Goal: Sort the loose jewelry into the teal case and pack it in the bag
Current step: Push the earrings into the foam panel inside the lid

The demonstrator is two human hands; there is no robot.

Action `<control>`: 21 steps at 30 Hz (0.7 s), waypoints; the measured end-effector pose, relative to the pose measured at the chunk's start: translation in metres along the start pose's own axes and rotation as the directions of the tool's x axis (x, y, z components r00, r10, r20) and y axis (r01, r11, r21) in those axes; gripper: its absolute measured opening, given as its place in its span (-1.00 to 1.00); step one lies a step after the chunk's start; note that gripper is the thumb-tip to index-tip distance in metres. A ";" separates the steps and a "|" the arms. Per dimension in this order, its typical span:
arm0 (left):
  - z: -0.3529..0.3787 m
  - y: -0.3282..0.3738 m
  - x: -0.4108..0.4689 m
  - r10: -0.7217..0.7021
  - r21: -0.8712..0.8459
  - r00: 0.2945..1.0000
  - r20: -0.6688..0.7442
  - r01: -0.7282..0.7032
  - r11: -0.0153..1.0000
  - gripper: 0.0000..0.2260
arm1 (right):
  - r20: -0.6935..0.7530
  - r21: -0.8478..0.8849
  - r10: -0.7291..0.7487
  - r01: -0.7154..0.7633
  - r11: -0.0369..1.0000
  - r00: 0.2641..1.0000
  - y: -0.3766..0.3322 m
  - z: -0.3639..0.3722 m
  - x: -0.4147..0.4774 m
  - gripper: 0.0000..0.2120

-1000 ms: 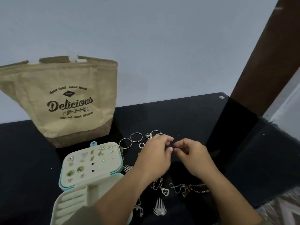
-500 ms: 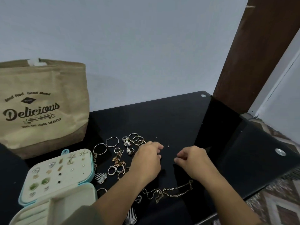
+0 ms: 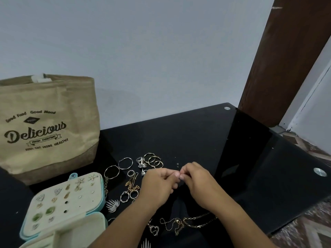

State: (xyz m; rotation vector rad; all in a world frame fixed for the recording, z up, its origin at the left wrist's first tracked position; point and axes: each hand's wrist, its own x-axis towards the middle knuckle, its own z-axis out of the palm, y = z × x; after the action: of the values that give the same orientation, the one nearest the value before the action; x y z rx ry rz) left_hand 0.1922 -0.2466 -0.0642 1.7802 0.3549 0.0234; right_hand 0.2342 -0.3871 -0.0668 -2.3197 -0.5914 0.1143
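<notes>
The teal case (image 3: 97, 206) lies open at the lower left, its cream lid panel studded with several earrings. Loose jewelry is spread on the black glass table (image 3: 197, 136): hoop earrings (image 3: 154, 161), rings (image 3: 129, 195), a leaf earring (image 3: 112, 205), a heart pendant (image 3: 154, 230) and a gold chain (image 3: 195, 221). My left hand (image 3: 157, 185) and my right hand (image 3: 198, 183) meet fingertip to fingertip above the table, fingers curled. They seem to pinch something tiny between them, too small to make out. The tan burlap bag (image 3: 48, 126) stands upright at the back left.
Two tiny studs (image 3: 177, 164) lie just beyond my fingertips. A brown wooden post (image 3: 286, 56) rises at the right behind the table's corner. The table's right edge drops to a patterned floor (image 3: 308, 228). A pale wall stands behind.
My hands, apart half a second ago, have come together at the fingertips. The view has shifted a little, so the bag and case sit further right in frame.
</notes>
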 end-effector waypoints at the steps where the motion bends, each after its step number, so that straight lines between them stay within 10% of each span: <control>1: -0.003 0.002 0.001 -0.074 -0.081 0.997 0.013 0.075 0.994 -0.89 | -0.015 0.022 -0.014 0.014 1.000 1.000 -0.001 0.001 0.001 -0.86; 8: -0.014 0.015 0.008 -0.340 -0.378 0.925 0.169 0.380 0.845 -0.90 | -0.116 0.098 -0.061 0.073 0.992 0.991 -0.003 -0.001 0.016 -0.87; 21: -0.016 0.013 0.008 -0.185 -0.178 0.970 -0.156 0.157 0.971 -0.81 | -0.084 -0.361 0.044 -0.072 0.930 0.995 0.003 0.010 0.053 -0.82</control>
State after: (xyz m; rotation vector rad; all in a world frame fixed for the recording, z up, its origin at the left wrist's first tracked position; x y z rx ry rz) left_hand 0.1993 -0.2325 -0.0488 1.5825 0.6133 0.0814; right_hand 0.2797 -0.3590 -0.0713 -2.6887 -0.5418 -0.0604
